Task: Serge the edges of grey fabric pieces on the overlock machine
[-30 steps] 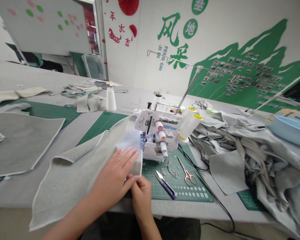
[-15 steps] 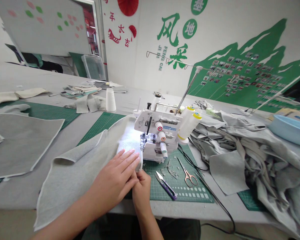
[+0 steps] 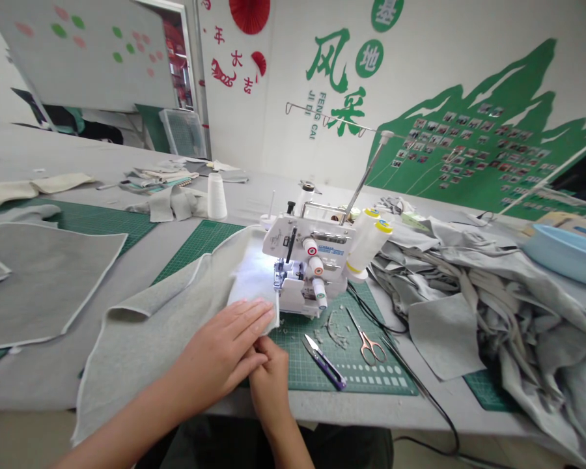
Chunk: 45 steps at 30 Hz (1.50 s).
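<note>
At the middle of the counter [image 3: 19, 384], a grey cloth [image 3: 151, 332] with a pale edging is spread to the left of the white machine [image 3: 312, 244], and its right border is brought up against the needle area. Part of the cloth is lit brightly beside the presser foot [image 3: 277, 275]; whether the border is seated beneath the foot cannot be told. One fold is formed along the cloth's far left side, and its lower left corner is hung past the counter's front edge. The left hand [image 3: 232, 345] is laid palm down on the cloth just before the machine, with its fingers extended and pressed nearly together. The right hand [image 3: 271, 374] is placed below it, near the cloth's lower right corner, with its fingers curled; the fingertips are partly covered by the left hand, so whether anything is pinched cannot be told. To the right, snips [image 3: 326, 365] and scissors [image 3: 364, 333] are laid on a green mat [image 3: 305, 381], near some scraps [image 3: 336, 331]. Farther right, grey pieces are heaped in a pile [image 3: 449, 339], beside which a blue basin [image 3: 566, 257] is placed. Another panel [image 3: 43, 280] is laid flat at the left.
</note>
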Each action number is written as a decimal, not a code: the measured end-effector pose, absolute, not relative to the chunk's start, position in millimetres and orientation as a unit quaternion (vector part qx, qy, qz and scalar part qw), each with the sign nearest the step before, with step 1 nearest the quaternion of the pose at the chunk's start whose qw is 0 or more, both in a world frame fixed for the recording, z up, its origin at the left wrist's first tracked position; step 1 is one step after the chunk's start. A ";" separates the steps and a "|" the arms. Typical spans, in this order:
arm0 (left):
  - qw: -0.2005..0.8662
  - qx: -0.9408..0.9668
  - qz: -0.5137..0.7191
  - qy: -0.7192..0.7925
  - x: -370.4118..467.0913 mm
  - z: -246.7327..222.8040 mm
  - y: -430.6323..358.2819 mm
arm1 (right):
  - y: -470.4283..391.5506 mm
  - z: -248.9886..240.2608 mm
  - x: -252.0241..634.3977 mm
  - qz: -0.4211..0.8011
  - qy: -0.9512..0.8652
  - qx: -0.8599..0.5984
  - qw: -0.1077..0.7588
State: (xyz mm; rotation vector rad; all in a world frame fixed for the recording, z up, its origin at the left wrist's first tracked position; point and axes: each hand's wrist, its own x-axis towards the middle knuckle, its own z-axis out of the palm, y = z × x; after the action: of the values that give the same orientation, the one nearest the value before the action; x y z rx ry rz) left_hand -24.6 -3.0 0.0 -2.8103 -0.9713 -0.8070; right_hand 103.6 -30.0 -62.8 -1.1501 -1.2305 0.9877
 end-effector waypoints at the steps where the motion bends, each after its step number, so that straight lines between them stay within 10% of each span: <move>1: 0.028 -0.912 -0.261 -0.315 -24.5 0.5 -1.9 | -30.0 -62.6 103.6 0.415 -0.528 -0.488 0.558; 45: -0.003 -0.927 -0.223 -0.303 -38.4 8.8 29.1 | -31.3 -64.6 105.0 0.406 -0.551 -0.496 0.534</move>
State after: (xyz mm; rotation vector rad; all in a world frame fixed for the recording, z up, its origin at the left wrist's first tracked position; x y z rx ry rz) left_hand -38.4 29.1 8.8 -2.9165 -0.9531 -0.7008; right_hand 105.0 -31.3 -64.6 -1.1832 -1.3133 0.9686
